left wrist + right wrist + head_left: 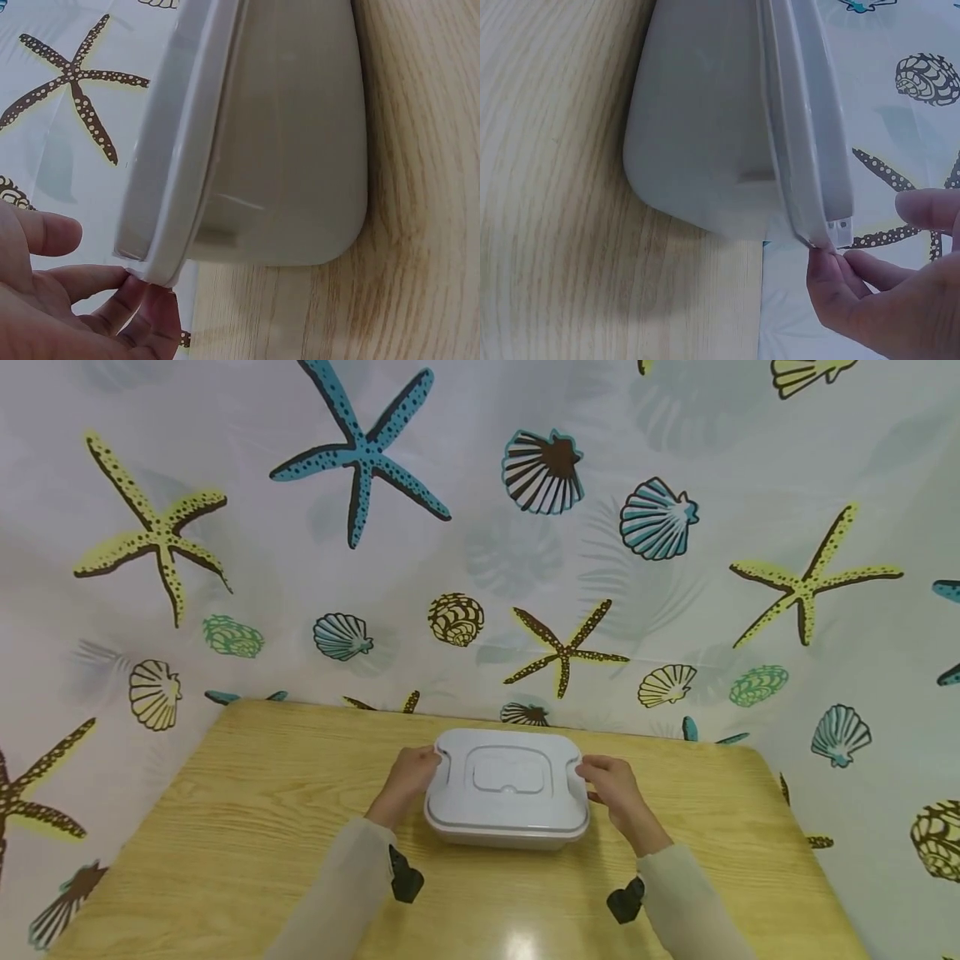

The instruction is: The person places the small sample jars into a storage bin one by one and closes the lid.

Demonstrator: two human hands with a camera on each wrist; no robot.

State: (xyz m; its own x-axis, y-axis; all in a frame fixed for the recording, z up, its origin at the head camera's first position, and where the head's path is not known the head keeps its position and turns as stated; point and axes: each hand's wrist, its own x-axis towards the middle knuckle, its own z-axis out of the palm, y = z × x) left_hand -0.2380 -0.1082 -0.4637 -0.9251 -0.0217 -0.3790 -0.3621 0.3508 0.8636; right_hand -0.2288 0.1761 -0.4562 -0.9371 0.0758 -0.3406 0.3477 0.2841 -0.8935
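Note:
A white lidded plastic container stands on the wooden table. Its lid is on, with a raised rounded panel in the middle and a notch at each end. My left hand holds the left end; in the left wrist view its bent fingers hook at the rim while the thumb stands apart above. At the right end, my right hand holds the rim likewise. The right wrist view shows its fingertips against the rim's underside, thumb raised off the lid. What lies inside the container is hidden.
The light wooden table extends around the container. A white curtain printed with starfish and shells hangs along the back and both sides. Small black devices sit at both wrists, over light sleeves.

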